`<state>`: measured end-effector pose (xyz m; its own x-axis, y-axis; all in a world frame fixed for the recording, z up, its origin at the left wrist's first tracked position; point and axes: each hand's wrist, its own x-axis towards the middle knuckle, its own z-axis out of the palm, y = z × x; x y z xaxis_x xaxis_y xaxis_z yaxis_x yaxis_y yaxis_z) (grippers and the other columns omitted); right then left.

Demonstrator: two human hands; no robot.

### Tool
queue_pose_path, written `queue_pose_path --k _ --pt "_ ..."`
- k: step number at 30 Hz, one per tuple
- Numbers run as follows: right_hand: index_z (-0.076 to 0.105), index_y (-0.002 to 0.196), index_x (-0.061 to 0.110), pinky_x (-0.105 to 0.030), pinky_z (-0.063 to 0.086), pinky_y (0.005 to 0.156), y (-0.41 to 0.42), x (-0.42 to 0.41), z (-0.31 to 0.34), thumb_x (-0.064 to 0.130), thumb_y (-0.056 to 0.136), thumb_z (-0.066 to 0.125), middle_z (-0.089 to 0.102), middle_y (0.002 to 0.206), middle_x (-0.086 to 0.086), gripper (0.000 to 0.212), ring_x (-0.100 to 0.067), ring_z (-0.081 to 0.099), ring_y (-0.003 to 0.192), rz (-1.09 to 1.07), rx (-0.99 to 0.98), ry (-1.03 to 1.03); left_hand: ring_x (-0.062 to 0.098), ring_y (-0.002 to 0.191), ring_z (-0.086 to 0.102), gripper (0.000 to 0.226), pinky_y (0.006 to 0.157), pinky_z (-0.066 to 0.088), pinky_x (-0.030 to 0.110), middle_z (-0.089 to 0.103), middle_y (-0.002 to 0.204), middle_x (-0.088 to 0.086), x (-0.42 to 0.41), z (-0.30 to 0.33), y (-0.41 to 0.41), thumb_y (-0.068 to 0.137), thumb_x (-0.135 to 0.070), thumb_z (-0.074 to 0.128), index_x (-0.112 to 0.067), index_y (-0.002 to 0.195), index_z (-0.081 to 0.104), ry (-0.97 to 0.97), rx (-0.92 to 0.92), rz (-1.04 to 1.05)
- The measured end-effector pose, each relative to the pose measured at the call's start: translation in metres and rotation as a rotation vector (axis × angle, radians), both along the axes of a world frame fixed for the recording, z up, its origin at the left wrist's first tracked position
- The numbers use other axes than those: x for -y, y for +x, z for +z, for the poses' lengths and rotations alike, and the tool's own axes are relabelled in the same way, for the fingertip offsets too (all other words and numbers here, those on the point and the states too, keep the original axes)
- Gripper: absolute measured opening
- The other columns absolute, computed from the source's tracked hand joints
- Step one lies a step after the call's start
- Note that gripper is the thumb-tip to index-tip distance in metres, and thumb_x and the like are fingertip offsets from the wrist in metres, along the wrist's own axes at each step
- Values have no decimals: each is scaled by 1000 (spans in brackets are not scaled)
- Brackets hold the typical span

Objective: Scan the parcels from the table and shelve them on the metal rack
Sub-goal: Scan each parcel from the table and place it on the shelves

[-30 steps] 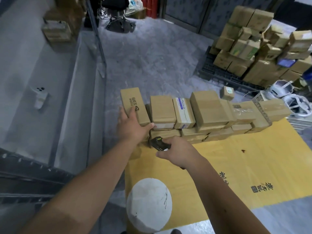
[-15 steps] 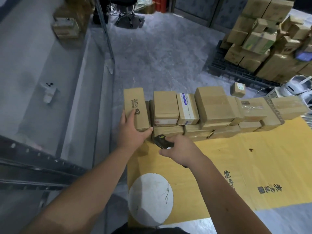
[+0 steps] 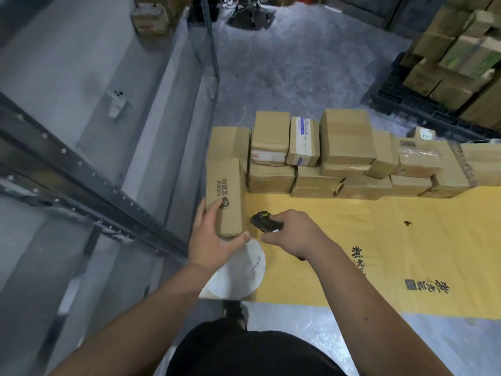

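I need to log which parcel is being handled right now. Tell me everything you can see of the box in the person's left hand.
The box is a long, narrow brown cardboard carton with dark printed characters and a round logo on its upper face. It looks closed and undamaged. The left hand grips its near end, fingers on the left side and top, thumb under the near right corner. It sits at the left end of the parcel row, over the yellow sheet's edge; whether it is lifted or resting is unclear.

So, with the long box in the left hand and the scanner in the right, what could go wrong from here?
1. The left hand grips the long box only at its near end, so the far end may tip or slip.
2. The scanner in the right hand points beside the box; no label shows there, so the scan may miss.
3. The remaining parcels sit unevenly stacked and could topple if bumped.
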<state>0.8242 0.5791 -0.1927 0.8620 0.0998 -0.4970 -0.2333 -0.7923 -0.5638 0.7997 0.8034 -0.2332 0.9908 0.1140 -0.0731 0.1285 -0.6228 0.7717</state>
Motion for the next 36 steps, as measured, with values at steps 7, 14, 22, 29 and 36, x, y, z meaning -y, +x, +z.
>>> queue_pose_path --k 7,14,22,29,36 --pt "75 127 26 -38 59 68 -63 29 -18 53 81 79 67 93 4 53 -20 69 80 41 -61 -28 0 148 26 102 117 36 31 16 170 -14 29 -38 -87 64 -66 86 -52 151 36 28 -123 -61" --pt "74 124 21 -25 41 43 -125 57 -36 41 84 80 69 87 -3 46 -20 55 53 -31 -151 9 4 154 26 118 118 42 36 -9 171 -24 61 -73 -144 68 -74 81 -51 161 13 41 -214 -159" --pt "68 141 23 -21 39 39 -145 58 -42 53 79 83 63 89 2 70 -18 56 52 -32 -120 60 17 155 28 123 117 41 37 -28 169 -16 62 -75 -142 77 -74 69 -39 164 -12 146 -313 -175" --pt "64 147 23 -15 31 35 -146 48 -31 48 83 84 61 96 3 71 -11 51 58 9 -91 66 21 160 -8 104 130 -8 44 -7 175 9 47 -81 -140 89 -59 47 -14 166 -5 238 -222 -110" --pt "60 151 23 -19 39 45 -139 42 -25 51 84 82 64 95 6 75 -9 58 68 32 -104 64 21 161 4 93 128 -13 46 6 175 6 41 -89 -131 101 -62 46 -15 167 1 224 -216 -51"
